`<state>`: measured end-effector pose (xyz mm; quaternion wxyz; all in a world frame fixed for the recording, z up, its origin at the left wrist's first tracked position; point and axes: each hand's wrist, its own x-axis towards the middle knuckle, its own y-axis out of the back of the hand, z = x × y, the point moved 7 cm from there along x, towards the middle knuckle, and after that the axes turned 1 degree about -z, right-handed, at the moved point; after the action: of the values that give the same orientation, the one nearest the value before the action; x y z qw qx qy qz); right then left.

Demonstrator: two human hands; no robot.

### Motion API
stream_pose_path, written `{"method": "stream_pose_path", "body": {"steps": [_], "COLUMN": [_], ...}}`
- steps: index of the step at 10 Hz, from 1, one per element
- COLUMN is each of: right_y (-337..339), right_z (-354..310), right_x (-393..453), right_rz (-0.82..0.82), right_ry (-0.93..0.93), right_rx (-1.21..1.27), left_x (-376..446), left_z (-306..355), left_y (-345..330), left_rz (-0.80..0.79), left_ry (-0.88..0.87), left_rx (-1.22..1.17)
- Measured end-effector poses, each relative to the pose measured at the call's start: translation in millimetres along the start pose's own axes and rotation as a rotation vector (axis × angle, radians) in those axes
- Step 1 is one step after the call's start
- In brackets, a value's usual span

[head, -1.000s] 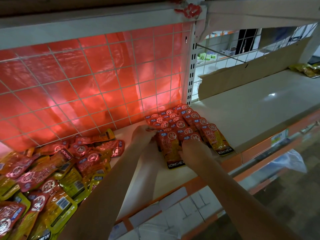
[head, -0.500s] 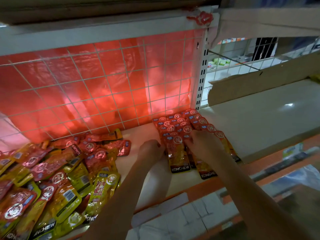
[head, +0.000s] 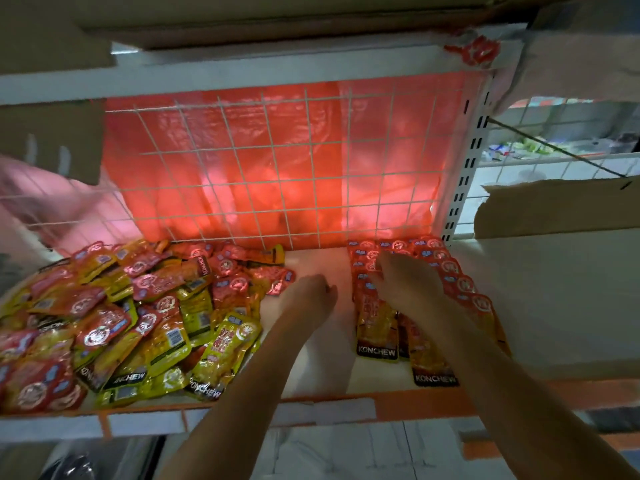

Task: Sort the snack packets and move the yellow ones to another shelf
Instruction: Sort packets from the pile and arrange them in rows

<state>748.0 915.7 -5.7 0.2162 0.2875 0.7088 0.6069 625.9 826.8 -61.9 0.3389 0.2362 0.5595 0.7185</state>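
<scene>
A loose pile of red and yellow snack packets (head: 138,317) covers the left part of the white shelf (head: 311,372). One yellow packet (head: 228,344) lies at the pile's right edge. On the right, red packets (head: 377,327) lie in tidy overlapping rows. My right hand (head: 405,285) rests on top of those rows with its fingers spread, hiding the middle ones. My left hand (head: 308,296) hovers over the bare strip between pile and rows, fingers loosely curled and holding nothing.
A white wire grid (head: 277,168) backed by red plastic closes the rear. A perforated white post (head: 464,174) stands right of the rows, with a cardboard sheet (head: 554,209) beyond it. The shelf's front edge (head: 415,407) is orange.
My left hand has come off the tidy rows and moved left towards the pile. My right hand slid further back along the rows. The view has swung left, showing more of the pile.
</scene>
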Motion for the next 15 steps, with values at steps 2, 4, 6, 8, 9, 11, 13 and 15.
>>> {"method": "stream_pose_path", "body": {"steps": [2, 4, 6, 8, 9, 11, 13, 15], "right_y": [-19.7, -75.2, -108.6, -107.2, -111.8, -102.0, -77.1, -48.9], "right_z": [-86.1, -141.9, -147.0, -146.4, -148.4, -138.7, -104.1, -113.7], "right_x": [43.8, 72.5, 92.9, 83.7, 74.0, 67.4, 57.8, 14.0], "right_rz": [-0.048, -0.162, -0.090, -0.322, -0.325, -0.364, -0.232, -0.271], "right_ry": [0.263, 0.323, 0.205, 0.025, 0.062, -0.002, 0.002, 0.075], "right_rx": [0.031, 0.123, 0.161, 0.782, 1.118, 1.005, 0.832, 1.149], "left_x": [-20.1, -36.1, -29.0, -10.6, -4.3, -10.5, -33.8, -70.8], "left_z": [-93.2, -178.6, -235.5, -261.3, -272.6, -276.7, -254.6, -222.7], "left_y": [64.5, 86.7, 101.3, 95.4, 94.6, 104.1, 118.4, 102.5], "left_rz": [0.257, 0.265, 0.240, 0.054, -0.024, 0.153, 0.252, 0.178], "left_ry": [0.145, 0.287, 0.304, 0.242, 0.259, 0.245, 0.198, 0.289], "left_rx": [0.161, 0.183, 0.185, 0.180, 0.222, -0.162, -0.635, -1.361]}}
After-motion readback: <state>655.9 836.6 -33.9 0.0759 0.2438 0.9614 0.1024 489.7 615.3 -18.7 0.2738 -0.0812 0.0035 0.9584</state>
